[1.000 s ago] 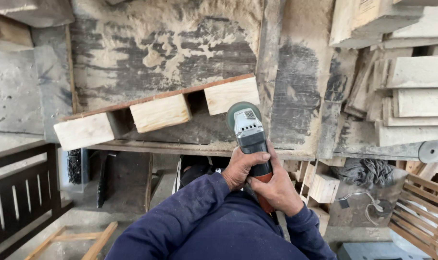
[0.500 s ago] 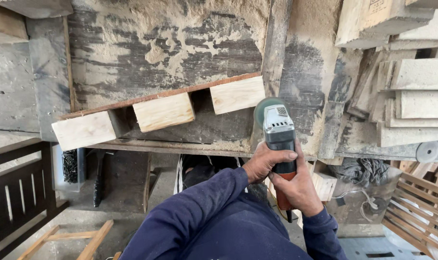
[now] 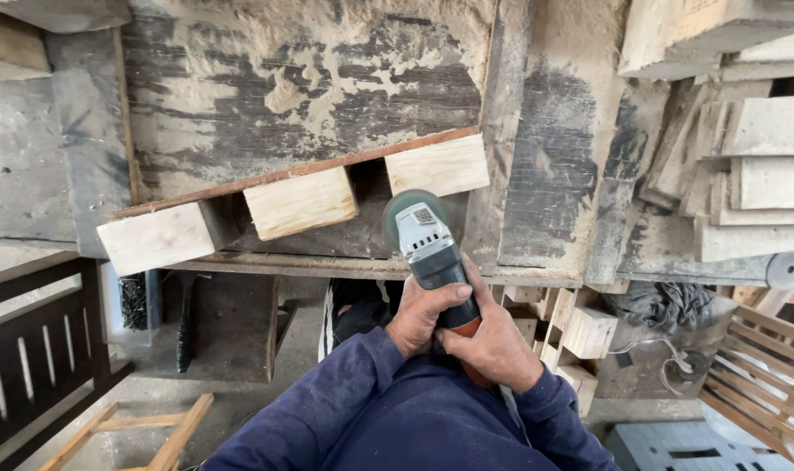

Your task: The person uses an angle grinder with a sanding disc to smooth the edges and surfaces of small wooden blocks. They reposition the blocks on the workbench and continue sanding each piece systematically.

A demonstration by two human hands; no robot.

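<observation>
Both my hands grip a grey angle grinder (image 3: 423, 235) with a green disc guard. My left hand (image 3: 425, 316) wraps its black body from the left, and my right hand (image 3: 494, 342) holds the orange rear end. The grinder's disc sits just below the right one of three pale wooden blocks (image 3: 438, 165). These blocks (image 3: 299, 201) hang under a thin reddish board (image 3: 292, 171) that lies tilted on a dusty workbench (image 3: 310, 78). My sleeves are dark blue.
Stacked pale wooden planks (image 3: 754, 166) fill the right side. Small wooden blocks (image 3: 589, 331) and a grey rag (image 3: 663, 305) lie below the bench edge. A dark slatted frame (image 3: 30, 349) stands at the left, and a light slatted crate (image 3: 763, 366) at the lower right.
The grinder and both hands have shifted slightly between frames, staying near the right block; the view has swung a little.
</observation>
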